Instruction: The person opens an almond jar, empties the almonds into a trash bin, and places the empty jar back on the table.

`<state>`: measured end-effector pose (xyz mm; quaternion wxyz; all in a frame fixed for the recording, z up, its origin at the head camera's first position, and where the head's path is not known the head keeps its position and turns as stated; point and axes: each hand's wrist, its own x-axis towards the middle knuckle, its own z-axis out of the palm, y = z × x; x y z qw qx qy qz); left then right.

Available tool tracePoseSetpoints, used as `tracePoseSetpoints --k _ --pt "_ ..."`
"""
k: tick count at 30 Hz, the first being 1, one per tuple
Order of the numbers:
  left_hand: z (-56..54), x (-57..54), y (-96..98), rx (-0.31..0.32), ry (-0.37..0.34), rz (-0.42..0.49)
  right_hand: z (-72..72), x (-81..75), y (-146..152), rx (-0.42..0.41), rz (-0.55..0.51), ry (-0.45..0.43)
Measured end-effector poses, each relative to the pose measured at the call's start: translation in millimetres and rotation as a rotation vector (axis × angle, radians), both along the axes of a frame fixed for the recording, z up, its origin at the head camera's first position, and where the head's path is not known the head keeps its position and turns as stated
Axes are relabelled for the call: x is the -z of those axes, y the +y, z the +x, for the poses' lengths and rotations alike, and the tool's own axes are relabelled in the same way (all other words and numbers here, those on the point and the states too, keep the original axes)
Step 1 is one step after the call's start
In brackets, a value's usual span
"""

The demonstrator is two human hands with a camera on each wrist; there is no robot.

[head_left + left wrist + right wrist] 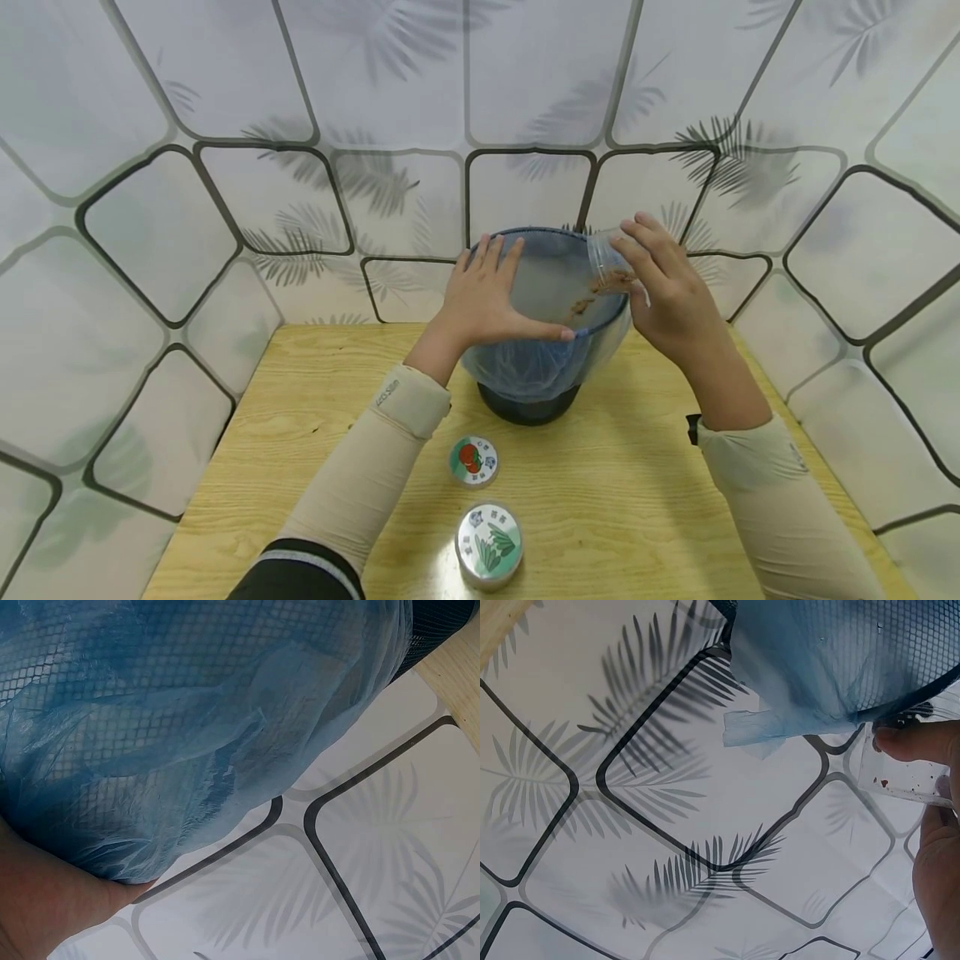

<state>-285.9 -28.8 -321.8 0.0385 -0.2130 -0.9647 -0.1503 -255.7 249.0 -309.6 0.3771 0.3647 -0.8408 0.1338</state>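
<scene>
A mesh waste bin lined with a thin blue plastic bag (525,367) stands on the table. My left hand (483,304) rests on its near left rim, fingers spread and straight, thumb along the front edge. In the left wrist view the hand (56,889) touches the bag's edge. My right hand (671,296) grips a clear plastic jar (602,254), tipped over the bin's right rim. Brown crumbly bits (581,307) spill from it into the bin. The jar (904,776) in the right wrist view has small dark and reddish specks on its wall.
In front of the bin lies a round lid (474,461) with a tomato picture. Nearer to me stands a lidded jar (489,546) with a green vegetable picture. The wooden table (315,400) meets patterned walls at its back and sides.
</scene>
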Motion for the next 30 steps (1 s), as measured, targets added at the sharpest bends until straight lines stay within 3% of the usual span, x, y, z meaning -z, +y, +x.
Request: tracePoseSetpoints --k 10,30 --pt "-0.4 -0.5 -0.3 0.002 0.002 0.01 -3.0 1.4 -1.8 -0.02 -0.011 0.019" --pt "0.3 0.0 -0.4 0.002 0.004 0.017 1.2 6.0 0.0 0.069 -0.046 0.026"
